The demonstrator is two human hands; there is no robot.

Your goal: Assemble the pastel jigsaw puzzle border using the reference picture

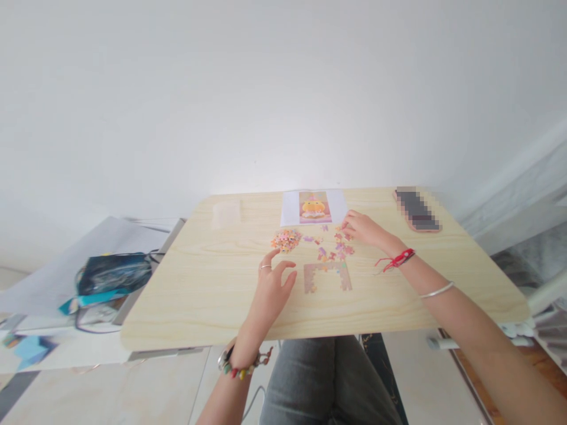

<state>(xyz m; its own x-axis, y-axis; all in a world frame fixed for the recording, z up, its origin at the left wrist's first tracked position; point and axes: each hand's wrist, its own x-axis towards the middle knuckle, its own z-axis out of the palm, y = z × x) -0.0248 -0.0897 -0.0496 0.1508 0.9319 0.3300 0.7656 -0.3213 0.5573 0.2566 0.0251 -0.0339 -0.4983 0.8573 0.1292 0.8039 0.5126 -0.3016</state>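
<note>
Head view: the left hand (271, 287) rests spread and empty on the tabletop (199, 283), just beside the pile of puzzle pieces (286, 239); the right hand (361, 227) curls over the loose pieces (339, 248), whether pinching one I cannot tell; a careless sleeve-less forearm sweep could likely scatter the half-built frame (328, 275) nearby.

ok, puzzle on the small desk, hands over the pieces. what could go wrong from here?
1. The right hand reaches across the loose pieces; its forearm passes close to the partly built frame and could knock the joined edges apart.
2. The left hand hovers beside the piece pile; a sweep may scatter it.
3. The phone lies near the table's far right corner, where an elbow could nudge it off.
</note>
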